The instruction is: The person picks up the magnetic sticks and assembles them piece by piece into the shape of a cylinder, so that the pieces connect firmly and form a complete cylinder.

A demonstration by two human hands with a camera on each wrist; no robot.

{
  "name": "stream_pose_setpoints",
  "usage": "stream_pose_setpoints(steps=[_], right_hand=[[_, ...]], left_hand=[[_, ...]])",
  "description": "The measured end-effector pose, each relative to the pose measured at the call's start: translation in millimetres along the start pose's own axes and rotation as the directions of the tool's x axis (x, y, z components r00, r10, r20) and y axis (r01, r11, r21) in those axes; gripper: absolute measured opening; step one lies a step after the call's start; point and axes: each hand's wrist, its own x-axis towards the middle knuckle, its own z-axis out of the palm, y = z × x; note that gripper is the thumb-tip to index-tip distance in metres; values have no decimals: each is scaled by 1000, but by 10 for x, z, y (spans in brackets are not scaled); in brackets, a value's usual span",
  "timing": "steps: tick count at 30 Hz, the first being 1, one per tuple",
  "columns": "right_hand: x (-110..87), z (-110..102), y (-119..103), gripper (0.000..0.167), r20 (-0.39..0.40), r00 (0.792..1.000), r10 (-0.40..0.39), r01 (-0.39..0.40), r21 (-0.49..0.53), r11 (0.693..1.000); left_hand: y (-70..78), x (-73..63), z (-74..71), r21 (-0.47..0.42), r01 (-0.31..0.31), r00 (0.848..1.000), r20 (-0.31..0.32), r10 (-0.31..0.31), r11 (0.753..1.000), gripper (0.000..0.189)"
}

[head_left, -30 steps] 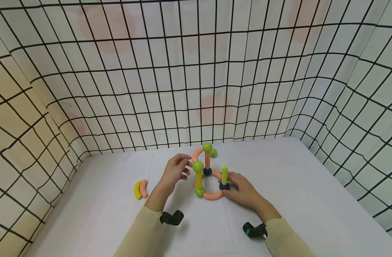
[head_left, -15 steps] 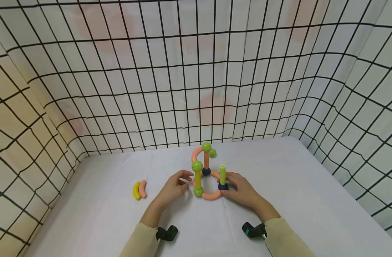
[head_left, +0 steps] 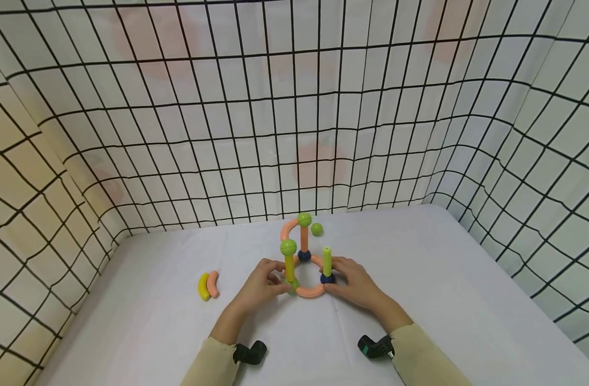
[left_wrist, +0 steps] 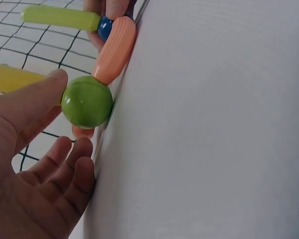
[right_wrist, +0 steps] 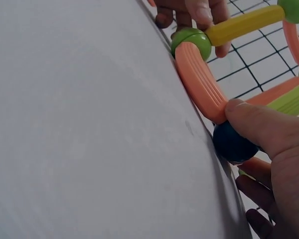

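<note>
A ball-and-stick building toy stands on the table, its base a ring of curved orange sticks [head_left: 310, 292]. With thumb and forefinger, my left hand [head_left: 258, 285] pinches the foot of the upright yellow stick [right_wrist: 244, 26], right at the lower green ball [left_wrist: 87, 102]. My right hand [head_left: 357, 283] grips the dark blue ball [right_wrist: 234, 143], its thumb on the joint with a curved orange stick [right_wrist: 200, 82]. A lime stick [head_left: 327, 261] rises from that ball. Green balls top the yellow stick and the upright orange stick [head_left: 304, 239]; a curved orange stick [head_left: 288, 229] arches at the back.
A loose green ball [head_left: 317, 229] lies behind the structure. Left of my left hand, a curved yellow stick [head_left: 204, 287] and a curved orange stick [head_left: 213, 284] lie side by side on the white table [head_left: 144, 321]. Black-grid walls [head_left: 318, 118] enclose the back and sides.
My left hand has come down from beside the top green ball to the foot of the yellow stick. The structure has shifted slightly left, with my right hand still at the blue ball.
</note>
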Motion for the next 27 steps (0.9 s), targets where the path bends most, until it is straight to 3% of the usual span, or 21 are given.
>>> stream_pose_setpoints(steps=[9,18,27], right_hand=[[78,47,-99,52,-7,1000,-4,4,-38,999],[164,104,-187,56,-9,1000,15,-16,-39,999],[235,96,-196,67,60,997,39,-37,-28,999]], left_hand=[[-39,-9,-2,-12,29,998,-56,-29,1000,34],[-76,2,-22,49,93,989,-123,-86,994,31],[-131,6,-53,71,71,984,-168,-58,995,31]])
